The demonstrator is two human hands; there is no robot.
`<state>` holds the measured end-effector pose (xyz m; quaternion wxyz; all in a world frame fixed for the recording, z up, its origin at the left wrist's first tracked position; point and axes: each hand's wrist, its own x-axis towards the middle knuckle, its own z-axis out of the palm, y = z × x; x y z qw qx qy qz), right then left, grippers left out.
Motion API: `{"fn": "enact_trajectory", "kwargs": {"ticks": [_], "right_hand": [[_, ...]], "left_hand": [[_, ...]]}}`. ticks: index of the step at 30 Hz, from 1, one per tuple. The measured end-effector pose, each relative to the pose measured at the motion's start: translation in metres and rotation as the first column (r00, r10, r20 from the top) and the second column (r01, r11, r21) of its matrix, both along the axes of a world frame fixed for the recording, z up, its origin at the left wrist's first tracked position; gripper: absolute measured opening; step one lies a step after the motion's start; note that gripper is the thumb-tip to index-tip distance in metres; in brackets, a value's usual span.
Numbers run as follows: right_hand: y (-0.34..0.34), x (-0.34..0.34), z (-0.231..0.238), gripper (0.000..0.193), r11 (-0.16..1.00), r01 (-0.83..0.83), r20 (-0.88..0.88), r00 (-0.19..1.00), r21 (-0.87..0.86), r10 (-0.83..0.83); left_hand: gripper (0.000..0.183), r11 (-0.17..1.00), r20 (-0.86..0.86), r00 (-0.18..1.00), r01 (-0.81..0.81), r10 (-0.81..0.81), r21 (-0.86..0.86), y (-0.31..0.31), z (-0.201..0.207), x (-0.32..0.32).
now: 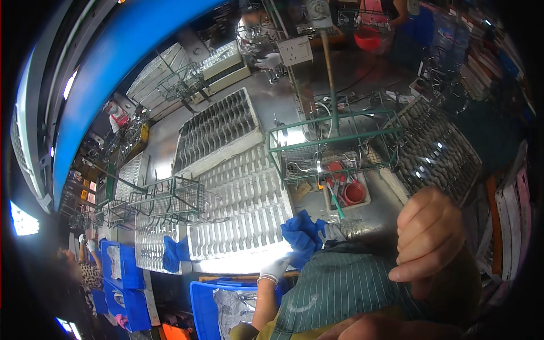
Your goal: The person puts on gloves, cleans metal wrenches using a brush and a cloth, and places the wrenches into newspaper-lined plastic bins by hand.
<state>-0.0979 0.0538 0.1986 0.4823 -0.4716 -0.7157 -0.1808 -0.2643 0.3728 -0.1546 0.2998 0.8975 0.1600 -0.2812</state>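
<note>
My left hand [273,270], in a white glove, reaches to the table's front edge. Its fingers meet the lower end of a crumpled blue cloth [303,232] and seem to close on it. Against the cloth's right side lies a grey, glove-like piece of fabric [333,233]. My right hand [429,238], bare and large in the picture, is raised at the right in a loose fist, with nothing showing between the fingers. A green striped apron [345,283] covers my front. Some skin shows at the lower edge; I cannot tell whose.
Racks of metal pieces [241,204] cover the table's middle, with another rack [433,147] at the right. A green wire basket stand [334,133] rises behind a tray with a red cup [355,193]. Blue bins [198,306] stand below the front edge. Other people work farther back.
</note>
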Motion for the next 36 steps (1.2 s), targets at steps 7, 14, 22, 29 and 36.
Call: {"fn": "enact_trajectory", "kwargs": {"ticks": [7, 14, 22, 29, 36], "right_hand": [[0.005, -0.001, -0.003, 0.027, 0.999, 0.041, 0.000, 0.999, -0.004, -0.041], [-0.002, -0.002, -0.002, 0.025, 0.996, 0.081, -0.013, 0.997, -0.038, -0.082], [-0.015, -0.006, 0.011, 0.010, 0.996, -0.005, -0.038, 0.999, 0.085, 0.008], [0.006, -0.022, 0.005, 0.012, 0.868, -0.004, -0.097, 0.993, 0.497, 0.060], [0.013, -0.022, 0.005, 0.022, 0.874, 0.013, -0.072, 0.997, 0.486, 0.025]], "left_hand": [[0.045, 0.998, 0.041, 0.999, 0.028, -0.031, 0.054, -0.002, 0.008, 0.001], [0.044, 0.999, -0.022, 1.000, 0.018, -0.017, 0.033, -0.004, 0.022, 0.007], [0.042, 0.999, -0.017, 0.999, 0.032, -0.032, 0.036, -0.003, 0.015, 0.006], [0.041, 0.998, 0.000, 1.000, 0.012, -0.012, 0.058, -0.006, 0.017, 0.005], [0.039, 0.998, 0.014, 0.999, 0.029, -0.030, 0.062, -0.001, 0.009, 0.002]]}}
